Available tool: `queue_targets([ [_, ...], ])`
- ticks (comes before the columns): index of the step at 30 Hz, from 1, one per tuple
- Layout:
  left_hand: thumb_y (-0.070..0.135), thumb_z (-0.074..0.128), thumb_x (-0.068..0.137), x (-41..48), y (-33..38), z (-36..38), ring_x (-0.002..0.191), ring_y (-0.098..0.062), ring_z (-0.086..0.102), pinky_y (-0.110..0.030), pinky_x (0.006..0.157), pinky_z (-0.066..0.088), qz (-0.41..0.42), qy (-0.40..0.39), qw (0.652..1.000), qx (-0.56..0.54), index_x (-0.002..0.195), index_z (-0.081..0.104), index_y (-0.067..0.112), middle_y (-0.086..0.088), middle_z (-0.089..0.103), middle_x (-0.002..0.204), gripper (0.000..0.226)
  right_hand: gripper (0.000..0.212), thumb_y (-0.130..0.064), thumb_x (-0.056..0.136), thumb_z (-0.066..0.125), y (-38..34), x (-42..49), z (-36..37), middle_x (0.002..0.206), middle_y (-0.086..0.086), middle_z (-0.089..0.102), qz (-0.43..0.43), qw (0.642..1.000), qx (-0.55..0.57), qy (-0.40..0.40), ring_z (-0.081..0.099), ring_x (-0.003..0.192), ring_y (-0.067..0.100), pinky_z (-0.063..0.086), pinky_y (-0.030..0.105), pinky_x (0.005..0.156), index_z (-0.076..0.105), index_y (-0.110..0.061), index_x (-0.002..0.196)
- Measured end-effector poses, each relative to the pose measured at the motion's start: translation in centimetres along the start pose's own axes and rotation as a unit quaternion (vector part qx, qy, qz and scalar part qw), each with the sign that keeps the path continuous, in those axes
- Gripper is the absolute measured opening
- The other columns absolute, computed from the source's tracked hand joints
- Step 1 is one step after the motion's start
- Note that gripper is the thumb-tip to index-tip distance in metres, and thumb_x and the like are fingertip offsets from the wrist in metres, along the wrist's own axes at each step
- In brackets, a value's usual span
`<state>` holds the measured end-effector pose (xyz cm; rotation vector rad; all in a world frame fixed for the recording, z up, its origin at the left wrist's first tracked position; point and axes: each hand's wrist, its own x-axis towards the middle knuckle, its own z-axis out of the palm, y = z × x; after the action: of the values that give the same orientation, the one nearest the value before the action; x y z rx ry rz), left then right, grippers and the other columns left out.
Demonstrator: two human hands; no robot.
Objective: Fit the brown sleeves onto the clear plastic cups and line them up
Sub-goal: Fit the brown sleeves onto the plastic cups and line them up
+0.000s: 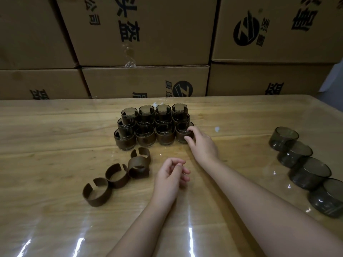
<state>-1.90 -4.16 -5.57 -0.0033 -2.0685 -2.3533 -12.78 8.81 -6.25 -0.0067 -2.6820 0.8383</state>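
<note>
head view shows our right hand (201, 143) curled around the last sleeved cup (183, 134), seating it flush in the front row. our left hand (171, 176) rests loosely curled, empty, near spare sleeves (118, 175); bare cups (304, 164) wait right on the surface (55, 136).

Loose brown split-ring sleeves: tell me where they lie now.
In the head view, the loose brown split-ring sleeves lie left of centre on the wooden table, before the block of sleeved cups, left of the left hand.

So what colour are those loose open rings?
Brown, seen in the head view: loose sleeves.
</note>
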Motion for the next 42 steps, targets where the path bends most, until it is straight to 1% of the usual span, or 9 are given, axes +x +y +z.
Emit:
queue_targets([
  [11, 0.001, 0.045, 0.098, 0.3, -0.3, 0.0, 0.054, -0.008, 0.058, -0.018, 0.048, 0.044, 0.005, -0.017, 1.000, 0.008, 0.090, 0.061, 0.009, 0.000, 0.065, 0.066, 0.019, 0.026, -0.030, 0.098, 0.049, 0.8, 0.5, 0.6, 0.124, -0.002, 0.061, -0.011, 0.999, 0.027, 0.025, 0.057, 0.109, 0.024, 0.034, 0.028, 0.070, 0.052, -0.024, 0.123],
  [16, 0.000, 0.044, 0.098, 0.3, -0.4, -0.2, 0.053, -0.008, 0.058, -0.018, 0.048, 0.045, 0.000, -0.010, 1.000, -0.006, 0.091, 0.060, 0.008, 0.000, 0.065, 0.064, 0.019, 0.063, -0.032, 0.094, 0.057, 1.5, -0.2, -1.0, 0.147, 0.003, 0.043, 0.062, 0.980, 0.183, -0.045, 0.053, 0.122, 0.020, 0.044, 0.035, 0.099, 0.025, -0.029, 0.148],
  [20, 0.000, 0.044, 0.098, 0.2, -0.5, -0.2, 0.053, -0.008, 0.059, -0.018, 0.048, 0.045, -0.007, -0.006, 1.000, -0.014, 0.090, 0.060, 0.009, 0.001, 0.065, 0.065, 0.019, 0.052, -0.028, 0.094, 0.054, 4.2, -0.4, -5.8, 0.149, 0.007, 0.031, 0.133, 0.991, -0.003, 0.031, 0.063, 0.091, 0.023, 0.049, 0.031, 0.073, 0.035, -0.020, 0.142],
  [24, 0.002, 0.044, 0.098, 0.1, -0.7, -0.2, 0.056, -0.010, 0.058, -0.022, 0.049, 0.046, -0.011, -0.012, 1.000, -0.007, 0.091, 0.060, 0.010, -0.001, 0.064, 0.067, 0.019, 0.051, -0.029, 0.094, 0.055, 7.6, -1.5, -11.0, 0.155, 0.013, 0.011, 0.227, 0.963, -0.131, 0.059, 0.059, 0.104, 0.033, 0.056, 0.044, 0.077, 0.039, -0.014, 0.139],
  [27, 0.004, 0.045, 0.098, 0.1, -0.6, -0.2, 0.057, -0.009, 0.059, -0.022, 0.049, 0.047, -0.011, -0.015, 1.000, 0.002, 0.092, 0.061, 0.011, 0.000, 0.065, 0.068, 0.018, 0.051, -0.030, 0.096, 0.052, 9.1, -2.4, -12.9, 0.156, 0.016, 0.005, 0.292, 0.944, -0.154, 0.020, 0.056, 0.104, 0.036, 0.050, 0.037, 0.067, 0.040, -0.003, 0.137],
  [30, 0.004, 0.045, 0.098, 0.0, -0.4, -0.1, 0.056, -0.009, 0.059, -0.022, 0.050, 0.047, -0.010, -0.012, 1.000, 0.006, 0.092, 0.060, 0.011, -0.002, 0.064, 0.069, 0.018, 0.043, -0.026, 0.099, 0.047, 9.5, -2.5, -13.1, 0.152, 0.016, 0.011, 0.297, 0.942, -0.158, 0.012, 0.053, 0.072, 0.025, 0.038, 0.030, 0.055, 0.047, 0.006, 0.126],
  [34, 0.004, 0.045, 0.098, -0.1, -0.4, -0.1, 0.057, -0.008, 0.059, -0.025, 0.054, 0.049, -0.004, -0.013, 1.000, 0.024, 0.093, 0.060, 0.011, -0.002, 0.064, 0.071, 0.018, 0.040, -0.020, 0.101, 0.038, 9.3, -2.6, -12.4, 0.147, 0.017, 0.020, 0.268, 0.952, -0.146, 0.026, 0.051, 0.076, 0.024, 0.041, 0.033, 0.069, 0.049, 0.013, 0.121],
  [38, 0.004, 0.045, 0.098, -0.2, -0.3, -0.1, 0.060, -0.007, 0.060, -0.026, 0.057, 0.049, 0.001, -0.012, 0.999, 0.031, 0.093, 0.061, 0.012, -0.005, 0.065, 0.076, 0.018, 0.035, -0.019, 0.099, 0.043, 7.4, -3.8, -11.4, 0.137, 0.009, 0.035, 0.182, 0.978, -0.070, 0.067, 0.053, 0.082, 0.018, 0.044, 0.029, 0.073, 0.055, 0.005, 0.121],
  [42, 0.009, 0.047, 0.099, -0.1, -0.2, -0.1, 0.079, -0.008, 0.066, -0.024, 0.062, 0.052, 0.011, -0.005, 1.000, 0.016, 0.101, 0.061, 0.021, -0.001, 0.066, 0.101, 0.019, 0.018, -0.012, 0.094, 0.054, 3.1, -6.3, -9.2, 0.113, 0.002, 0.053, 0.108, 0.972, 0.191, 0.081, 0.057, 0.101, 0.019, 0.042, 0.022, 0.087, 0.069, -0.006, 0.102],
])
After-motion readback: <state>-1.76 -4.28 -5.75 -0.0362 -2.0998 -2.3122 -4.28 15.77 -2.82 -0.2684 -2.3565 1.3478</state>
